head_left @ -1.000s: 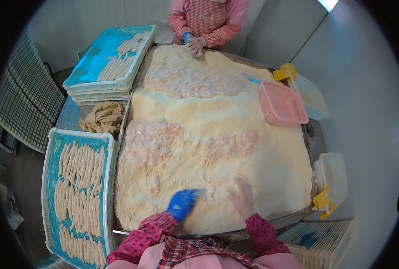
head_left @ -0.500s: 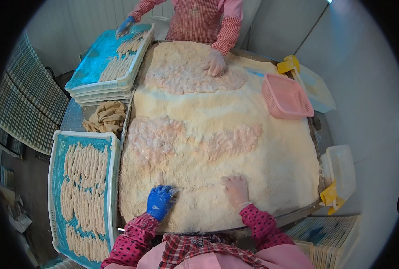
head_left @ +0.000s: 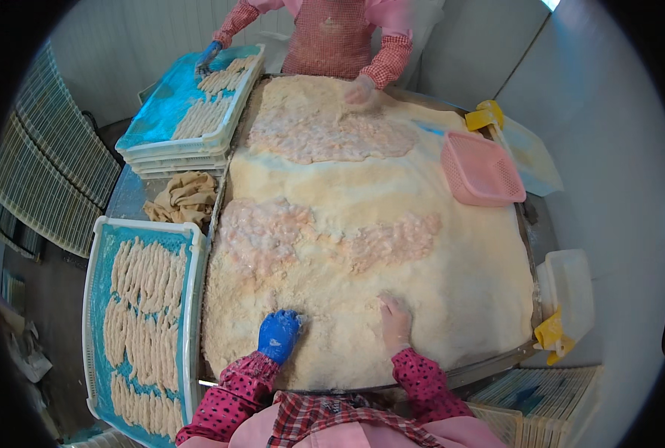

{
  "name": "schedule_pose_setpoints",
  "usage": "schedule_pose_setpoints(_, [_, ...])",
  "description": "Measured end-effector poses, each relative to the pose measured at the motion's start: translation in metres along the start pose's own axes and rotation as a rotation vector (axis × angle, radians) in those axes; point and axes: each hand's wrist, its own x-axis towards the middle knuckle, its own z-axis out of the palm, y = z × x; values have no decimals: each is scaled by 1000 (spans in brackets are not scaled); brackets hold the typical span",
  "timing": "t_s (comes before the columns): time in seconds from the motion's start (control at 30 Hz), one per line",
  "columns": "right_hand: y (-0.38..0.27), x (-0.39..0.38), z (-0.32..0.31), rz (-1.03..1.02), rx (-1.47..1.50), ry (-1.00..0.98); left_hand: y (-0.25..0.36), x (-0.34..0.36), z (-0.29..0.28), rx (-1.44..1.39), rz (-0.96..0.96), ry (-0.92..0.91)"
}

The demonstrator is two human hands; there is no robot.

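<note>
Breadcrumb-like coating covers the work surface, with pale wet meat patches beyond both hands. My left hand, in a blue glove, is low on the left with its fingers curled into the crumbs; whatever they grip is hidden. My right hand, in a clear glove, rests in the crumbs to its right, fingers bent inward, their contents indistinct. Left of my left hand, a white tray with blue lining holds rows of coated strips.
A co-worker stands opposite, hands at stacked trays and the far mound. A brown cloth lies between trays. Right edge: pink basket, clear containers with yellow parts. Racks stand left, frames lower right.
My left hand moved leftward from one second ago, then slightly right; my right hand shifted slightly and curled more. The co-worker's hands separated, one reaching to the trays.
</note>
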Motion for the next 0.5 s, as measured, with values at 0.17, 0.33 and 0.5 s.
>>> schedule_pose_setpoints(0.17, [-31,-24,-15,-432,-8,-628,5,18,10,33,55,-87])
schedule_pose_setpoints(0.33, [-34,-23,-7,-453,-177,-442,-5,7,40,-1384,-302,186])
schedule_pose_setpoints(0.5, [-37,-11,7,5,157,-460,24,5,13,-2368,-547,132])
